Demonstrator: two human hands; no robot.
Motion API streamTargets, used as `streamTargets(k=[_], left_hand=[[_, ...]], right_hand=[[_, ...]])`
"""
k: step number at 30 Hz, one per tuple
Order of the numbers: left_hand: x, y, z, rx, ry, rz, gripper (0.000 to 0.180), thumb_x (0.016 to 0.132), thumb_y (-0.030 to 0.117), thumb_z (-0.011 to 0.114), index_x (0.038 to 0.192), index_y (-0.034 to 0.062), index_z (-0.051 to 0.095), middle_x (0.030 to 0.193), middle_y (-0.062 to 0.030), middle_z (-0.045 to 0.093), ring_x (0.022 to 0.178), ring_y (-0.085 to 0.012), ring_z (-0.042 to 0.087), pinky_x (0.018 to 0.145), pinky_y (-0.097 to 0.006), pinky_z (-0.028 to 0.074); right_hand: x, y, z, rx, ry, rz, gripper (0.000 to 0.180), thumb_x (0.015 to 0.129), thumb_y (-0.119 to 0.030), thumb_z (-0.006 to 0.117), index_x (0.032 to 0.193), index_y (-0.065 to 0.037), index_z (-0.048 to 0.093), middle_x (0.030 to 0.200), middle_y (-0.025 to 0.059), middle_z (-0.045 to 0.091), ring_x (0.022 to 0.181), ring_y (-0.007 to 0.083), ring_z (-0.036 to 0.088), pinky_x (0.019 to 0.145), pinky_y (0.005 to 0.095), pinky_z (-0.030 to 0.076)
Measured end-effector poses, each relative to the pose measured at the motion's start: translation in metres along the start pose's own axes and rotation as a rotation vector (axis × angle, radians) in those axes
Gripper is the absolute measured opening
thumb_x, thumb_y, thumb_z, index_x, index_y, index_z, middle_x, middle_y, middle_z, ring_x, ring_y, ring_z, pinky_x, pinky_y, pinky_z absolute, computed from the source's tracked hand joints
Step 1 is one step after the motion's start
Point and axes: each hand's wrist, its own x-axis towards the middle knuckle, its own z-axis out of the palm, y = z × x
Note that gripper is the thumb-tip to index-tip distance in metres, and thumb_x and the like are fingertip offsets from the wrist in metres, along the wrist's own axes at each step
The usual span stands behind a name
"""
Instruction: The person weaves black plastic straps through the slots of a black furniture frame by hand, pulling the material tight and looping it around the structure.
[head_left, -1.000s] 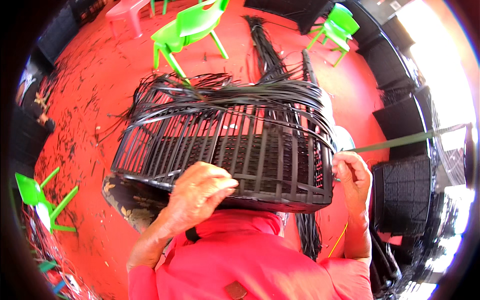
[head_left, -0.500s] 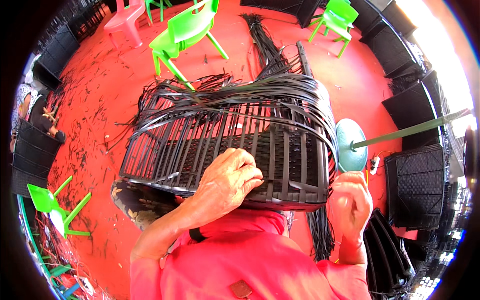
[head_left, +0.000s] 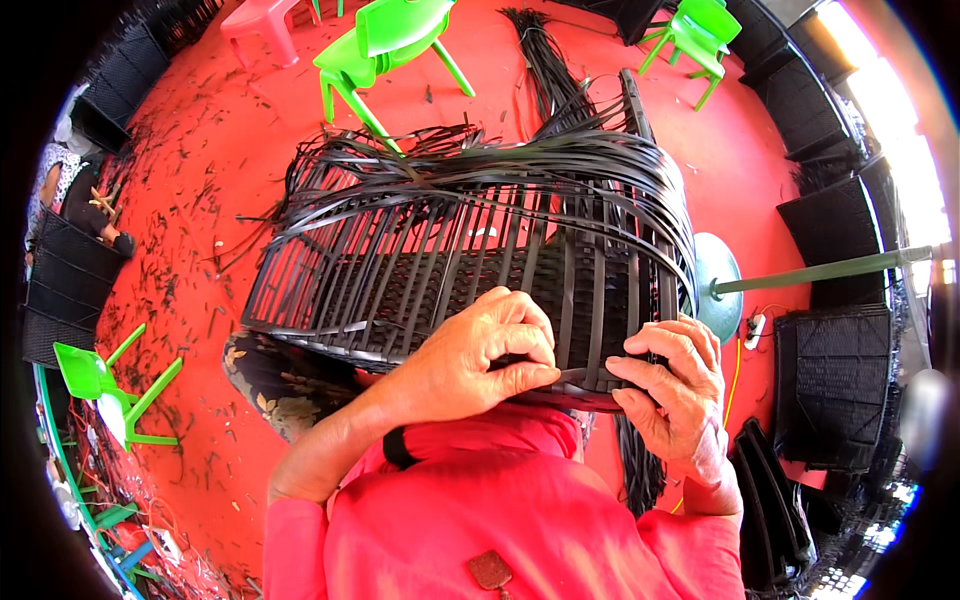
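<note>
A black, half-woven basket of flat plastic strips rests across my lap, with upright slats and a woven bottom. Loose black strips lie in a thick bundle over its far side. At the near edge my left hand is closed, thumb and curled fingers pinching a strip there. My right hand bends round the near right corner, fingertips pressed on the strips at the edge. Exactly what lies between the fingertips is partly hidden.
A round grey-green base with a pole stands right of the basket. Green chairs and a red stool are ahead; another green chair is at left. Black woven panels line the right. A person sits far left. Strip scraps litter the red floor.
My right hand has come from beside the basket onto its near right corner. My left hand has shifted slightly right along the near edge. The view has shifted a little.
</note>
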Motion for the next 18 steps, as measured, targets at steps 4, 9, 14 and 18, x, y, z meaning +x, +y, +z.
streamTargets(k=[4,9,14,18], left_hand=[[-0.014,0.007,0.006,0.277,0.264,0.065,0.03,0.076,0.031,0.073,0.091,0.0092,0.061,0.092,-0.0062,0.058,0.09,-0.025,0.053,0.082,-0.035,0.042],[-0.052,-0.003,0.009,0.244,0.291,-0.04,0.034,0.07,0.025,0.077,0.094,0.0067,0.061,0.093,-0.007,0.058,0.087,-0.0262,0.054,0.077,-0.037,0.044],[-0.053,-0.007,0.015,0.333,0.343,0.036,0.035,0.068,0.019,0.077,0.097,0.0081,0.063,0.092,-0.0065,0.058,0.085,-0.0253,0.055,0.075,-0.036,0.044],[-0.047,-0.008,0.02,0.323,0.346,0.064,0.034,0.068,0.017,0.077,0.098,0.0088,0.064,0.091,-0.0061,0.059,0.084,-0.025,0.055,0.073,-0.035,0.044]], right_hand=[[0.001,-0.004,-0.001,-0.054,-0.045,-0.01,0.029,0.066,-0.02,0.075,0.092,-0.008,0.068,0.096,0.0038,0.059,0.097,0.0243,0.057,0.096,0.0485,0.036],[-0.001,-0.014,0.006,-0.072,-0.054,0.004,0.037,0.056,-0.021,0.078,0.089,-0.011,0.069,0.096,0.0027,0.059,0.098,0.0252,0.056,0.103,0.0524,0.03],[-0.005,-0.027,0.016,-0.23,0.082,-0.057,0.031,0.054,-0.016,0.076,0.084,-0.01,0.069,0.088,0.0005,0.059,0.094,0.0215,0.057,0.105,0.052,0.026],[-0.001,-0.031,0.023,-0.124,0.017,-0.021,0.027,0.057,-0.012,0.076,0.083,-0.01,0.068,0.085,0.0007,0.056,0.086,0.0189,0.058,0.104,0.0489,0.029]])
